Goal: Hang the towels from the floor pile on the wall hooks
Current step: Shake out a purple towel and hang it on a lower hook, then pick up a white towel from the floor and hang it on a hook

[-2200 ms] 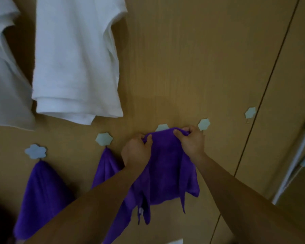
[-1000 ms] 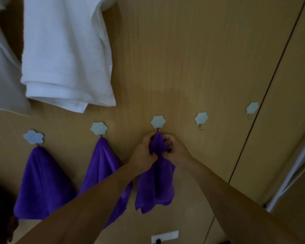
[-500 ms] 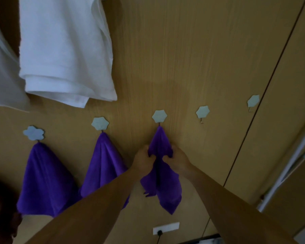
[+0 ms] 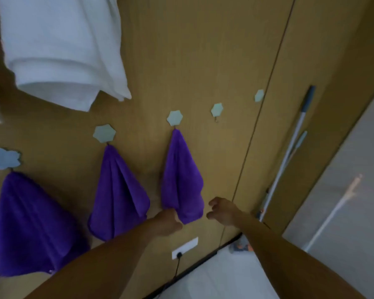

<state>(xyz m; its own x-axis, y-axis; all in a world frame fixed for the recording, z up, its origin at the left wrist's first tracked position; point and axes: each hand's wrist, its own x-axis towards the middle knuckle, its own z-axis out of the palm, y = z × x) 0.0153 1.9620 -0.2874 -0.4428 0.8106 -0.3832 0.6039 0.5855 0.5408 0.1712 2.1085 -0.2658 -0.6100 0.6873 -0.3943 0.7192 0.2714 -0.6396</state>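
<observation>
Along the wooden wall panel [image 4: 203,50], a rising row of pale flower-shaped hooks. Three carry purple towels, each caught by one gathered corner so the cloth drapes in a cone: first towel [image 4: 30,223] toward the panel's left edge, second towel [image 4: 119,190], third towel [image 4: 181,180] on the middle hook [image 4: 175,118].

Left hand [image 4: 167,223] at the third towel's lower edge, fingers curled against the hem; whether it pinches the cloth or only touches it, cannot tell. Likely a tug to settle the drape. Right hand [image 4: 222,211] just beside the same hem, apart from it, fingers loosely spread, nothing in it.

Two bare hooks remain: fourth hook [image 4: 216,109] and fifth hook [image 4: 259,95], the last just beside the panel's seam [image 4: 268,83]. Open wall below both, so room for cloth to fall free.

White towel [image 4: 63,50] hangs above the row at upper left, clear of the hooks. Mop handle [image 4: 289,147] leans past the seam, near the fifth hook's side; a wide swing there could knock it. Wall socket [image 4: 185,248] sits low under the third towel. Floor pile not in view; a turn down and away from the wall seems needed next.
</observation>
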